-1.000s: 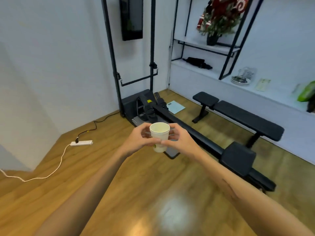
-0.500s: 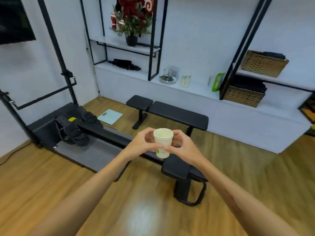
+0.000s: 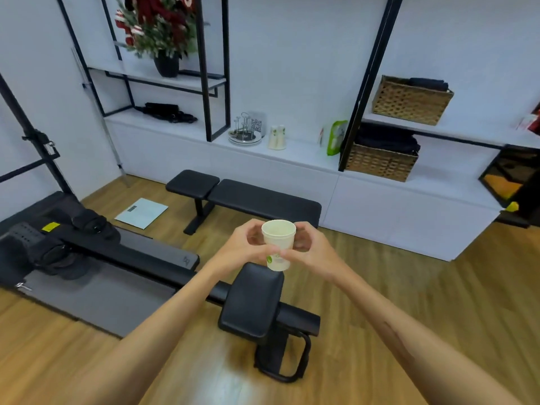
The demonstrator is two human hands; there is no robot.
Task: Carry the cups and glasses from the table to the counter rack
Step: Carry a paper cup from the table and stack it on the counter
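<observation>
Across the wood floor, beyond the black bench point(image 3: 244, 197), the wire rack point(image 3: 245, 133) stands on the white table point(image 3: 292, 154), straight ahead of the upright paper cup point(image 3: 278, 244) gripped by left hand point(image 3: 244, 245) and right hand point(image 3: 311, 248).

The cream paper cup point(image 3: 278, 244) carries a green leaf print low on its side. Beyond the cup, the padded bench point(image 3: 244, 195) is plain black over a honey-brown wood-plank floor point(image 3: 438, 287), and the long counter point(image 3: 292, 159) behind the bench is white. On that counter stand tan woven baskets point(image 3: 381, 162) with a criss-cross pattern and a bright green pouch point(image 3: 336, 137).
</observation>
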